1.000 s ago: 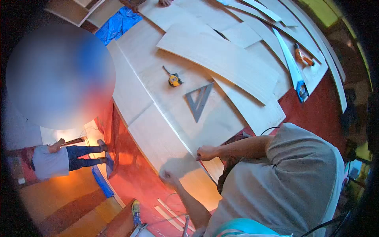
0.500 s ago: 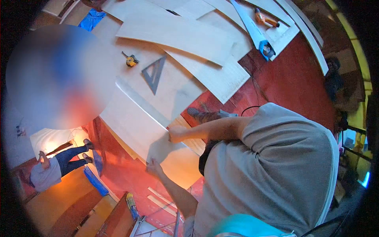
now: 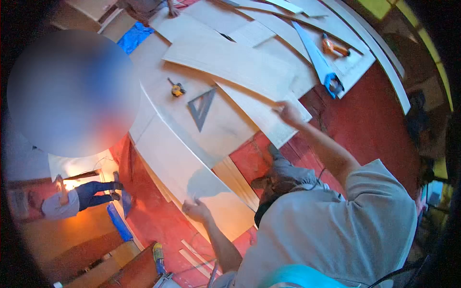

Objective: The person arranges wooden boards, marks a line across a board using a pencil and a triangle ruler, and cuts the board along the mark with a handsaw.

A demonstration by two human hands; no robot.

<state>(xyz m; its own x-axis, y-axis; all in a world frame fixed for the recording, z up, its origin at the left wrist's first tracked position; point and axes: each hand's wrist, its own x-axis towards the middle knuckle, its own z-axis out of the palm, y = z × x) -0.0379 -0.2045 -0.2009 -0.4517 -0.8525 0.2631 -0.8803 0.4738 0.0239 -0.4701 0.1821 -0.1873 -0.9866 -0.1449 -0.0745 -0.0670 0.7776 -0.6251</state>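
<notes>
My left hand (image 3: 197,211) is closed at the near edge of a long white panel (image 3: 165,144), with its fingers curled there. Further off, my right hand (image 3: 290,115) grips the end of a pale board (image 3: 230,57) that lies on top of other boards. Its fingertips are partly hidden. Another wide pale board (image 3: 273,122) lies under that end. A grey triangular square (image 3: 200,109) and a yellow tape measure (image 3: 176,89) rest on the sheet beyond the white panel.
A handsaw (image 3: 317,60) with a blue handle and an orange-handled tool (image 3: 336,47) lie on boards to the upper right. A person (image 3: 72,199) is at the lower left, and another person's hand (image 3: 173,10) shows at the top. Strips of wood (image 3: 194,259) lie on the red floor.
My right hand has left the white panel and reached to the end of the pale board. My left hand stays at the panel's near edge. The whole view has shifted slightly.
</notes>
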